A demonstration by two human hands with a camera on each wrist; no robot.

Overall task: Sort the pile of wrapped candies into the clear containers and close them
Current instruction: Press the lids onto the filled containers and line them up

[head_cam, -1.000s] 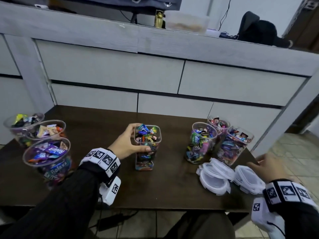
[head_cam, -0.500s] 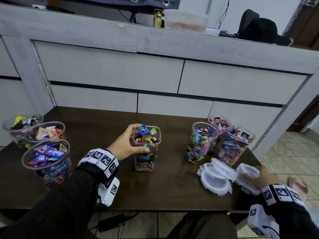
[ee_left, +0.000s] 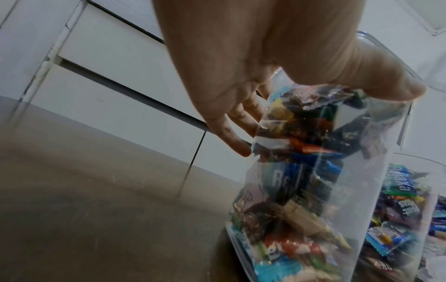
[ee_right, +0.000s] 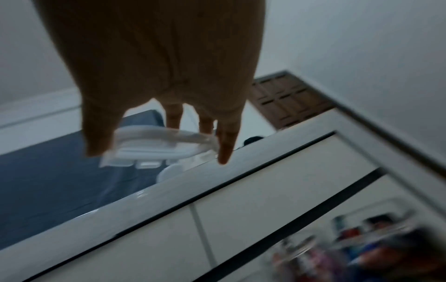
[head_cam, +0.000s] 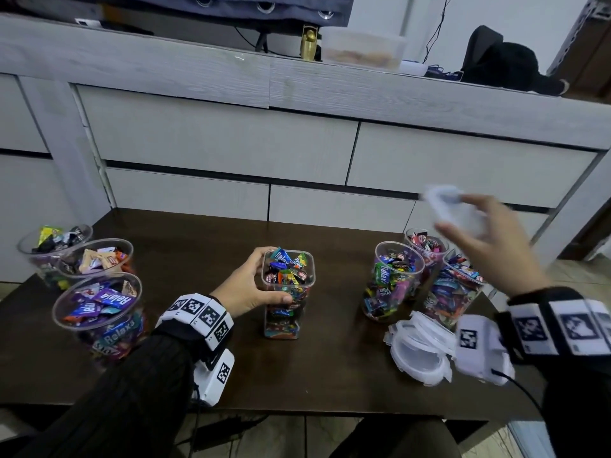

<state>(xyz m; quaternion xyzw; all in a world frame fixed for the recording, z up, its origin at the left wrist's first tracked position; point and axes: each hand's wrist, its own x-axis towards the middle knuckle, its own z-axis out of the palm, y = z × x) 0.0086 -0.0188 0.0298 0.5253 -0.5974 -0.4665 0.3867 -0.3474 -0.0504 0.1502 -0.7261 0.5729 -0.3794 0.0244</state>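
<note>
Since the earlier frames the right hand (head_cam: pixel 489 239) has left the stack of lids (head_cam: pixel 418 353) at the near right of the table (head_cam: pixel 198 239) and risen above the right-hand jars, fingers and thumb pinching one clear lid (head_cam: pixel 454 206) by its rim; the wrist view shows that lid (ee_right: pixel 159 145) held edge-on between thumb and fingertips. Nearest, the remaining lids lie piled by the table's front edge, within easy reach of that hand. At mid-table the left hand (head_cam: pixel 246 290) wraps thumb and fingers round the upper part of the square container (head_cam: pixel 287 292), probably steadying it so a lid can be pressed on without tipping it. Candies (head_cam: pixel 287 269) fill it to the rim. Three open round containers (head_cam: pixel 96 312) stand at the left and three more (head_cam: pixel 396 279) at the right, all filled, none lidded. No loose pile is visible, so sorting looks finished and closing begins.
</note>
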